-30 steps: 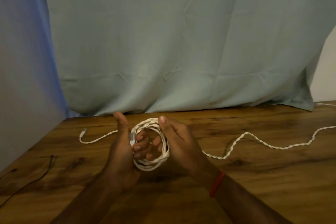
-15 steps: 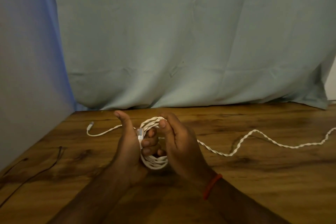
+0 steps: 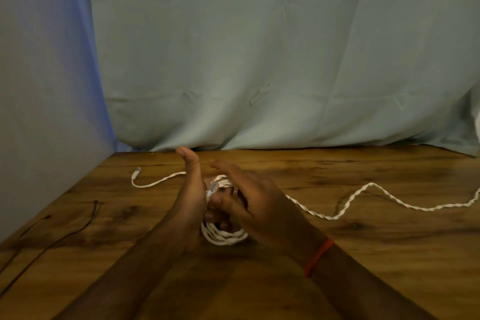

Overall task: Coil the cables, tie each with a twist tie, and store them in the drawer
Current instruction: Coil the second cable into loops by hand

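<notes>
A white twisted cable is partly wound into a coil (image 3: 225, 236) held between my two hands above the wooden table (image 3: 363, 254). My left hand (image 3: 191, 200) grips the coil with its fingers through the loops, thumb pointing up. A clear plug (image 3: 212, 187) sticks up beside the palm. My right hand (image 3: 257, 202) lies over the coil's right side, fingers stretched flat towards the left. The loose tail (image 3: 363, 189) of the cable snakes off to the right along the table. A short end with a connector (image 3: 136, 173) lies to the left.
A thin black cable (image 3: 78, 228) lies on the table at the left. A pale wall stands on the left and a blue-grey cloth (image 3: 259, 60) hangs behind the table. An orange band (image 3: 318, 257) circles my right wrist.
My right hand has opened flat and swung over the top of the coil. The loose tail has drawn a little closer. The view has shifted slightly left.
</notes>
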A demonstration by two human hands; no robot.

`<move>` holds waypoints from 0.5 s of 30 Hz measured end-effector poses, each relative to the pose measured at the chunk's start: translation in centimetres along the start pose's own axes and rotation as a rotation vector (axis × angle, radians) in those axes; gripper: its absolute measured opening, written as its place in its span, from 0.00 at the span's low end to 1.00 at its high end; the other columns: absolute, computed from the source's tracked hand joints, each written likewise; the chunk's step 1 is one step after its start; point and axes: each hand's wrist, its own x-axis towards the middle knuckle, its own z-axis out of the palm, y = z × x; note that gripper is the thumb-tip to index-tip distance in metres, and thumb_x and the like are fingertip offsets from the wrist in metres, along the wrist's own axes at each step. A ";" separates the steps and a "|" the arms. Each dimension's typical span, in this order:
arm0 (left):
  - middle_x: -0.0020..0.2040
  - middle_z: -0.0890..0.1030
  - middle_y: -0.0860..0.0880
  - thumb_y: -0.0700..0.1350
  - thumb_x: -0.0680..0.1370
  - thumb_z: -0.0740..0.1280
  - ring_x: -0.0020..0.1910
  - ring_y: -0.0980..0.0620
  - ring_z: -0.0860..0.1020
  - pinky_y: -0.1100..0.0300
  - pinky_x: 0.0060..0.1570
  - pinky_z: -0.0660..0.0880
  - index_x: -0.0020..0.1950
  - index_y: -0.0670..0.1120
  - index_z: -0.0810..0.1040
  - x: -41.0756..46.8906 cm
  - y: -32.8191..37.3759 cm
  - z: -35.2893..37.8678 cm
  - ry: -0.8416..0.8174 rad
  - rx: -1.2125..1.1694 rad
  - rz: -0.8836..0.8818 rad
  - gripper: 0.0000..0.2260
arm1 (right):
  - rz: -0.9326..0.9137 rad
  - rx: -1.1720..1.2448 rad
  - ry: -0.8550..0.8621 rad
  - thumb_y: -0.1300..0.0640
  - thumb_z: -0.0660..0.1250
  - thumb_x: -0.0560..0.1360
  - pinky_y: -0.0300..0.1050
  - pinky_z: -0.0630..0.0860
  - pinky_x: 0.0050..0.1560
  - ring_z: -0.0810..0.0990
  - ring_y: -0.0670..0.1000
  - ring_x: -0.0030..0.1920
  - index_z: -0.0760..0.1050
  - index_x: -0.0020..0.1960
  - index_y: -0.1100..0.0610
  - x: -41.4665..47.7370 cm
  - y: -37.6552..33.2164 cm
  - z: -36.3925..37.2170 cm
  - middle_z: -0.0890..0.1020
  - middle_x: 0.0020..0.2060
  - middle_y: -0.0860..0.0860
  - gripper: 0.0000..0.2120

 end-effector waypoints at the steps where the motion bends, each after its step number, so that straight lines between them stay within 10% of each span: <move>1: 0.28 0.74 0.39 0.83 0.55 0.40 0.22 0.46 0.72 0.61 0.27 0.71 0.29 0.40 0.78 0.0 0.0 0.0 0.010 0.014 -0.006 0.49 | -0.021 -0.026 -0.015 0.39 0.59 0.81 0.37 0.69 0.46 0.72 0.39 0.47 0.67 0.72 0.40 0.1 0.2 0.0 0.76 0.48 0.41 0.20; 15: 0.21 0.64 0.50 0.82 0.53 0.42 0.17 0.56 0.60 0.65 0.26 0.57 0.25 0.45 0.70 -0.6 0.5 0.2 -0.076 -0.053 0.024 0.41 | -0.126 0.127 0.086 0.55 0.65 0.80 0.50 0.76 0.50 0.81 0.46 0.50 0.79 0.60 0.51 0.6 0.9 -0.2 0.84 0.50 0.46 0.10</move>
